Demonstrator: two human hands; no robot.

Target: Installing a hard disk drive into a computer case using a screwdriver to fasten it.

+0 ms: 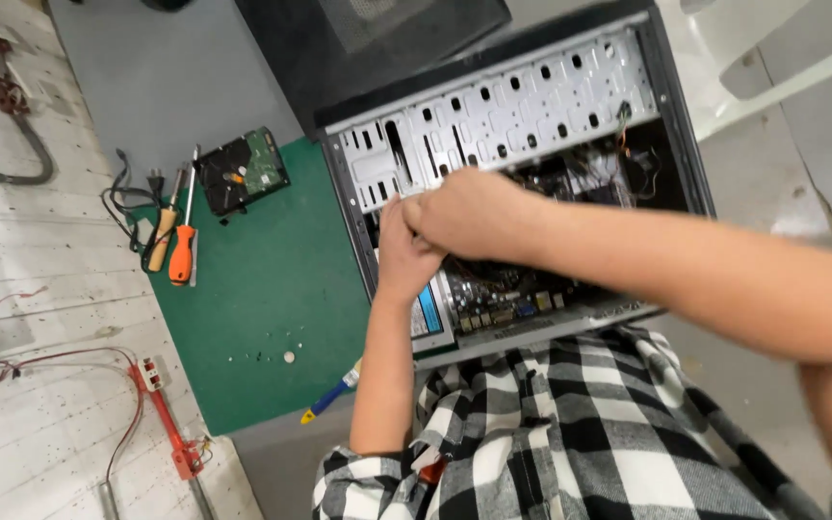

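An open desktop computer case [671, 106] lies on its side, showing its perforated metal drive cage [522, 101] and the motherboard [493, 299]. My left hand [399, 258] reaches up from below to the cage's lower left edge. My right hand [466, 212] comes across from the right with its fingers curled and lies over the left hand's fingertips. The two hands touch each other at the cage edge. Whatever lies between the fingers is hidden.
A green mat [272, 289] left of the case holds a bare hard drive [243, 171], two screwdrivers [182, 252], small loose screws [288, 356] and a blue-and-yellow brush [329, 397]. Black cables [122, 207] lie at the mat's left edge. A black side panel [377, 39] sits behind.
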